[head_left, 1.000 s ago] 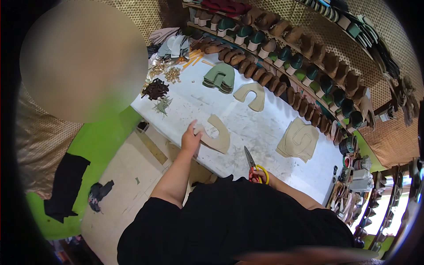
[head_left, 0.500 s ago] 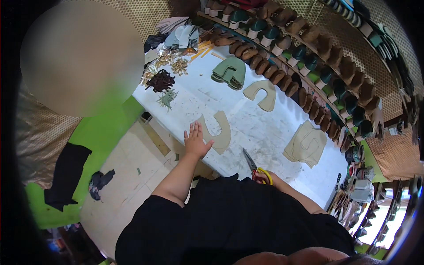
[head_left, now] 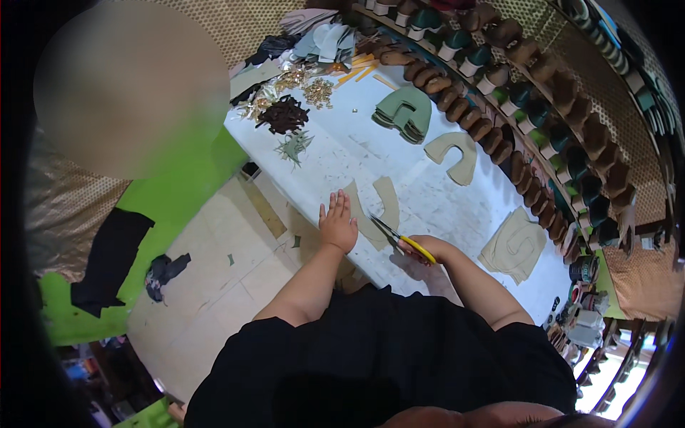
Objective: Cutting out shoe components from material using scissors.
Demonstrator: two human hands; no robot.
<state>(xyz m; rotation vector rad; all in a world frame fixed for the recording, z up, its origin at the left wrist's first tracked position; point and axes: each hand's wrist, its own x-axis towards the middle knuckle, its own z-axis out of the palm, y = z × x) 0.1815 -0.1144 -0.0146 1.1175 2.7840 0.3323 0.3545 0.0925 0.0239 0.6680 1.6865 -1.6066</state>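
My left hand (head_left: 338,222) lies flat with fingers stretched on the left side of a tan U-shaped piece of sheet material (head_left: 388,201), near the table's front edge. My right hand (head_left: 428,247) grips a pair of scissors (head_left: 418,247) by its yellow handles. Its blades point away to the left and reach over the right part of the U-shaped piece; whether they touch it I cannot tell. Farther back lie a second tan U-shaped piece (head_left: 464,170) and a stack of green U-shaped pieces (head_left: 414,107). A stack of tan pieces (head_left: 512,246) lies to the right.
On the white table (head_left: 332,167), a dark brown pile (head_left: 282,115), thin green scraps (head_left: 295,147) and small gold-coloured bits (head_left: 318,93) sit at the far left. Brown shoe lasts (head_left: 481,128) line the back edge below shelves. Black cloth (head_left: 114,260) lies on the floor.
My right hand has brought the scissors forward and left from near my body to over the U-shaped piece. My left hand stays on that piece while the whole view has shifted.
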